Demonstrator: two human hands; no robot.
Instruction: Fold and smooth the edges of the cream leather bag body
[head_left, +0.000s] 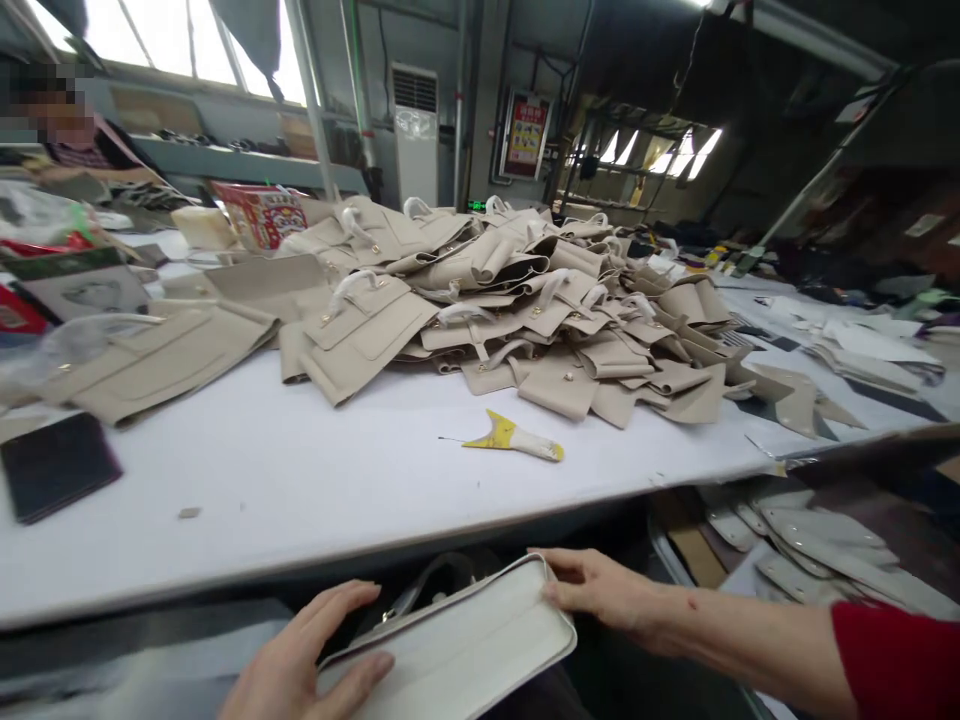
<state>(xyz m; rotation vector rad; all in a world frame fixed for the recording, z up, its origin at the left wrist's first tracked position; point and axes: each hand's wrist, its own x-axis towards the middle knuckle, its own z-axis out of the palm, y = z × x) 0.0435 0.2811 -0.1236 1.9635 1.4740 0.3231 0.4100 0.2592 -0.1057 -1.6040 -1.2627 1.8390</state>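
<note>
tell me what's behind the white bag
Behind the white bag, part of a strap and a bit of metal show, with the table beyond. The bag covers the rest; its inside cannot be seen.

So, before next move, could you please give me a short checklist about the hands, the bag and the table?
1. Right hand gripping the white bag at one end: ok.
2. Left hand firmly closed on the bag: cannot tell; its thumb lies against it.
3. Yellow-and-white tool apart from both hands: ok, on the table.
4. Beige pile apart from both hands: ok.
5. Bag's inside checked: cannot tell, hidden.
</note>
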